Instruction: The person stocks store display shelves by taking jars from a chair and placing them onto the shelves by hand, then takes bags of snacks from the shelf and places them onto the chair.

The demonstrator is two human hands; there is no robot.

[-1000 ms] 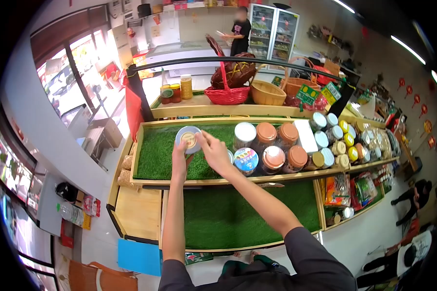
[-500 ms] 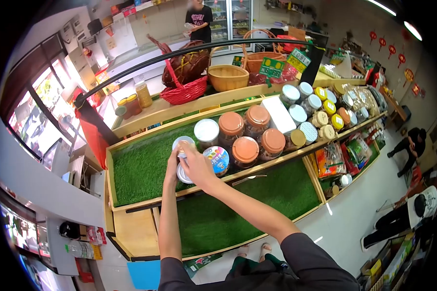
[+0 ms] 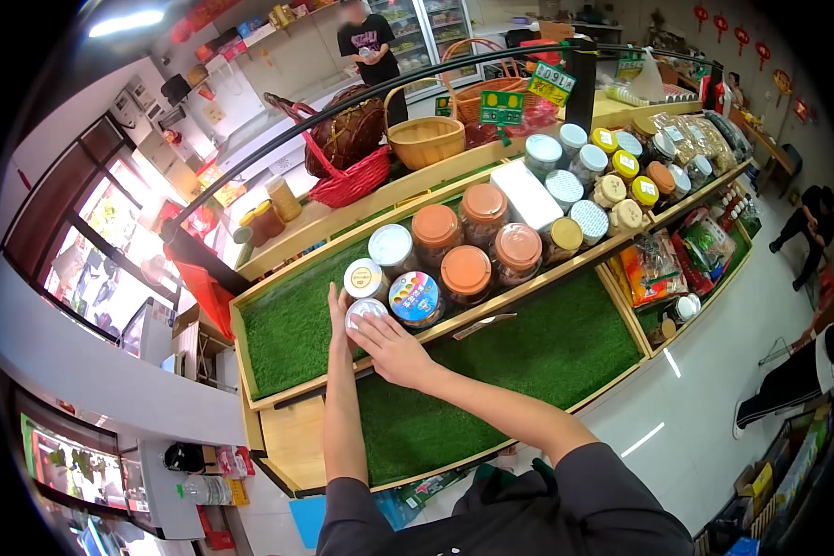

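Note:
My left hand point(image 3: 337, 317) is upright at the left side of two jars, its fingers extended. Flat over the front jar with a pale lid point(image 3: 365, 313) lies my right hand point(image 3: 391, 347), fingers stretched out. Behind that jar stands another with a white lid and round label point(image 3: 364, 278). A jar with a blue printed lid point(image 3: 414, 296) touches the group on the right. Farther right are jars with orange lids point(image 3: 466, 271), and a white-lidded jar point(image 3: 391, 246) stands behind. They rest on green turf point(image 3: 287, 343) in a wooden-edged tray.
A red basket point(image 3: 354, 176) and a tan basket point(image 3: 426, 139) stand on the rear shelf under a black rail. Small jars and a white box point(image 3: 525, 195) line the right. A person point(image 3: 369, 46) stands beyond the shelf; others are at far right.
The jar with the round label has gone from between my hands to a place on the turf behind the pale-lidded jar. My right hand has moved down onto the front lid. The view has shifted.

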